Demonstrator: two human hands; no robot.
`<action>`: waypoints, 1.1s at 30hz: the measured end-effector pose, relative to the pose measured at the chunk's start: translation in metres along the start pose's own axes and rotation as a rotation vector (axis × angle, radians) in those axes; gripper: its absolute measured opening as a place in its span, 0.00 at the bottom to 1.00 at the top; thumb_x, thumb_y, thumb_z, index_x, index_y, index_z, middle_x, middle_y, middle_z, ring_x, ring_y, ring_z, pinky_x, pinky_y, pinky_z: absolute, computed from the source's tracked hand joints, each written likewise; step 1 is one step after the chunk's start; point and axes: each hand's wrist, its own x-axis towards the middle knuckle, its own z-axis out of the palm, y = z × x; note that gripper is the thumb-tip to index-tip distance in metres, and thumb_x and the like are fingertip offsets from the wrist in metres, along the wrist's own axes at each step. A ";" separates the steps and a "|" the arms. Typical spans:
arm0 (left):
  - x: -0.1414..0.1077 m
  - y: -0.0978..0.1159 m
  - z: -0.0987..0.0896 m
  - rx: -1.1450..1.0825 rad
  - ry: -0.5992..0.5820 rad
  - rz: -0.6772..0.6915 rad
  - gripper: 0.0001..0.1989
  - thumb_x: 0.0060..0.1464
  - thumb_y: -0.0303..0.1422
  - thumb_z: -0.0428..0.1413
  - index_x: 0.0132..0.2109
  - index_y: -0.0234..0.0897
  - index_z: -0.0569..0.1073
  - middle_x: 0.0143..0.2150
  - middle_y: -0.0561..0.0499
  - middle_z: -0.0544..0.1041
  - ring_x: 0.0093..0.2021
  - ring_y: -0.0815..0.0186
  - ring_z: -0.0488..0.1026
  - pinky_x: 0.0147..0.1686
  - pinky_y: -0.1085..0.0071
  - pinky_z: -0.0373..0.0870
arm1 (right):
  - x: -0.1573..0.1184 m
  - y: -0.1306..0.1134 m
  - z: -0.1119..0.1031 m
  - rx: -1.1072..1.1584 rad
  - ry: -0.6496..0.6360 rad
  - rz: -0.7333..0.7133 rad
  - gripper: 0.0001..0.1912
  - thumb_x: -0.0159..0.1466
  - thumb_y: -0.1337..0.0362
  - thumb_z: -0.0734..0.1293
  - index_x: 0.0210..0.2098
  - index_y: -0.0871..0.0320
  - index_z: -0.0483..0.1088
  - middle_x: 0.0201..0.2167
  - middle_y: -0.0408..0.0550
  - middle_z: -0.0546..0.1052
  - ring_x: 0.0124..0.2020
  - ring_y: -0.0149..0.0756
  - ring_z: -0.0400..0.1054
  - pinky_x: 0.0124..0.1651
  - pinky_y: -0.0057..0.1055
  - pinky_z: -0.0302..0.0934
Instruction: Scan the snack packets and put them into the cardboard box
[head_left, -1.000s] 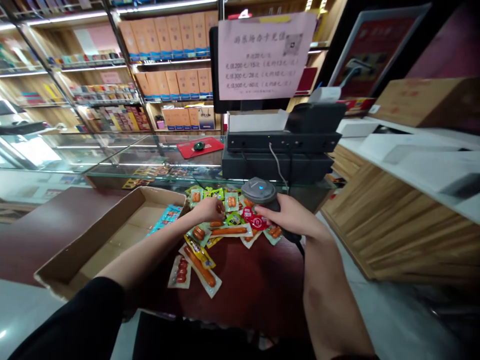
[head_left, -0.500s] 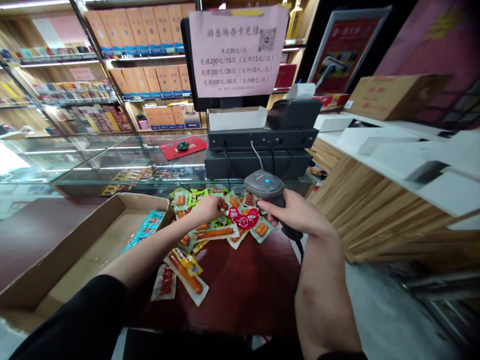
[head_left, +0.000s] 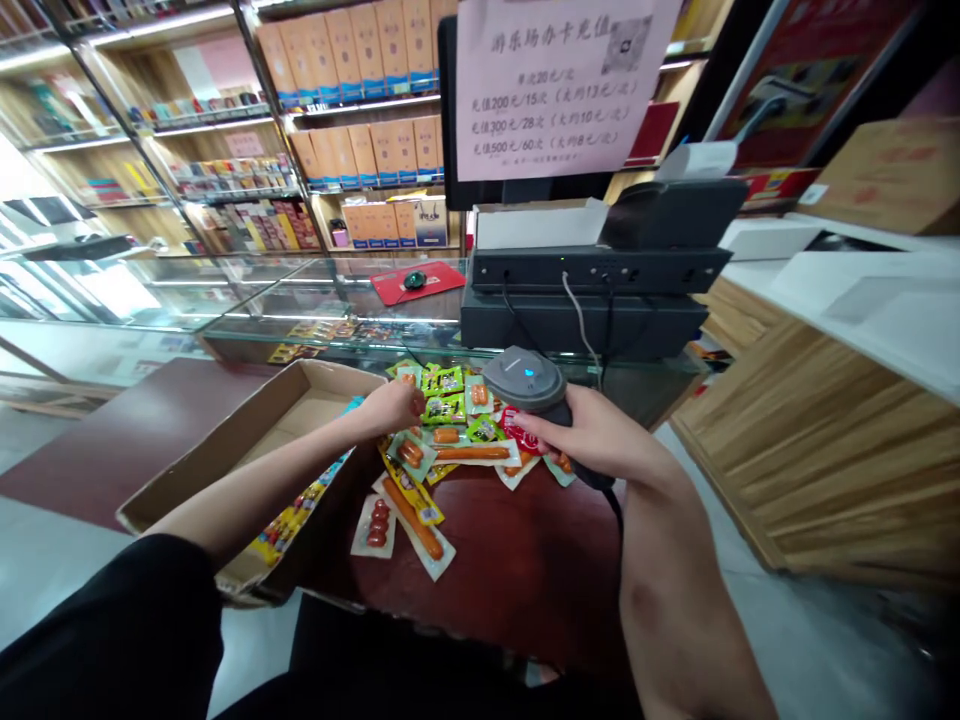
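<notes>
Dark red surface (head_left: 517, 550) bears snack packets (head_left: 472, 453) toward its far edge; the right hand (head_left: 596, 430) grips the scanner (head_left: 525, 380) above them, the left hand (head_left: 391, 408) curls over some, its grasp impossible to tell

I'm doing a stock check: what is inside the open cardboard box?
The cardboard box holds yellowish multicoloured packets at its near end and some blue packaging by its right side. Whatever lies beneath the left forearm cannot be seen.

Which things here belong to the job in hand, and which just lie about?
Likely job things:
barcode scanner in right hand
snack packets by left hand
open cardboard box

Probably lying about:
mouse on red mat
carton, far right
</notes>
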 end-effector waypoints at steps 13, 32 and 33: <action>-0.056 0.009 0.033 0.037 -0.304 0.234 0.13 0.48 0.39 0.61 0.41 0.42 0.80 0.36 0.49 0.80 0.36 0.62 0.76 0.33 0.74 0.65 | 0.001 -0.017 0.017 -0.040 -0.103 -0.057 0.19 0.60 0.51 0.65 0.43 0.57 0.72 0.24 0.47 0.78 0.28 0.41 0.73 0.34 0.33 0.64; -0.056 0.039 0.072 0.347 -0.060 0.082 0.21 0.58 0.38 0.51 0.55 0.34 0.72 0.45 0.35 0.70 0.39 0.54 0.75 0.35 0.64 0.70 | 0.000 -0.019 0.026 -0.085 -0.091 -0.129 0.19 0.58 0.55 0.67 0.46 0.58 0.72 0.39 0.52 0.80 0.40 0.45 0.74 0.41 0.36 0.65; -0.059 0.038 0.070 0.341 -0.090 0.096 0.20 0.58 0.37 0.50 0.55 0.36 0.72 0.45 0.36 0.70 0.38 0.55 0.75 0.34 0.64 0.70 | 0.001 -0.019 0.027 -0.085 -0.100 -0.127 0.20 0.58 0.55 0.67 0.47 0.58 0.72 0.40 0.52 0.80 0.40 0.45 0.74 0.42 0.36 0.65</action>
